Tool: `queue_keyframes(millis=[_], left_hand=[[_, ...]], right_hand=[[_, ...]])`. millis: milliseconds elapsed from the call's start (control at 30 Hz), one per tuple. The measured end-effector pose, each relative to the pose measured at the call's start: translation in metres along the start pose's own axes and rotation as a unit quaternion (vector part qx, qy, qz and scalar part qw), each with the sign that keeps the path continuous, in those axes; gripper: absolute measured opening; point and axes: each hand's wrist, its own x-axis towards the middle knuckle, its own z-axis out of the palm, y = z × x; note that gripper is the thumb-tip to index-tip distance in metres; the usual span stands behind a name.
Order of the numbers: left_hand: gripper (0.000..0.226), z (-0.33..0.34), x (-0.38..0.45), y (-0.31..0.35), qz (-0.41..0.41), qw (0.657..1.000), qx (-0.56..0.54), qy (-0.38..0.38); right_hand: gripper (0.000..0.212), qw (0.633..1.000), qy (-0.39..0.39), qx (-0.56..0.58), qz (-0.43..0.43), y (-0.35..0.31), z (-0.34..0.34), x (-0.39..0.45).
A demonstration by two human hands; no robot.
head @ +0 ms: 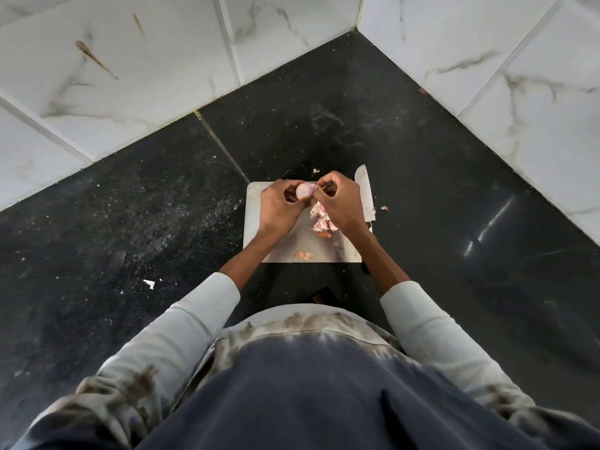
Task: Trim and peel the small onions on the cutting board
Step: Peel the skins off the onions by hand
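1. Small onion (304, 191): pale with purple tint, cut face showing, held above the far edge of the cutting board between both hands.
2. Left hand (281, 207): fingers curled round the onion's left side, gripping it.
3. Right hand (341, 203): fingertips pinching at the onion's right side, on what looks like a strip of skin; exact hold too small to tell.
4. Cutting board (256, 219): pale, square, lying flat on the dark desk beneath the hands.
5. Onion peelings (321, 219): pink and white heap on the board, just below the right hand; one separate orange-pink scrap (304, 254) near the board's near edge.
6. Knife (365, 193): broad blade lying flat along the board's right edge, tip pointing away, untouched.
7. Desk (422, 190): black speckled stone, scattered with small skin flakes.
8. Wall tiles (130, 76): white marble pattern, meeting at a corner behind.
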Motion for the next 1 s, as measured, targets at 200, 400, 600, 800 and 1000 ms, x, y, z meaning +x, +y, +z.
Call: queue_keyframes(millis=[200,400,600,800,1000], left_hand=[[0.041,-0.006,0.003,-0.005,0.036,0.997,-0.013,-0.072],[0.043,-0.006,0.003,-0.012,0.036,0.996,-0.02,-0.076],[0.044,-0.006,0.004,-0.015,0.035,0.997,-0.012,-0.072],[0.044,-0.004,0.004,-0.014,0.047,0.996,0.011,-0.074],[0.046,-0.004,0.006,-0.01,0.045,0.995,0.017,-0.084]], right_hand=[[0.012,1.0,0.001,-0.007,0.006,0.0,-0.004,0.004],[0.009,0.998,-0.008,-0.056,0.032,0.016,-0.008,0.01],[0.007,0.989,-0.027,-0.139,0.031,0.031,-0.01,0.002],[0.014,0.987,-0.028,-0.154,0.038,0.029,-0.009,0.003],[0.024,0.992,-0.038,-0.033,0.119,0.016,-0.009,0.004]])
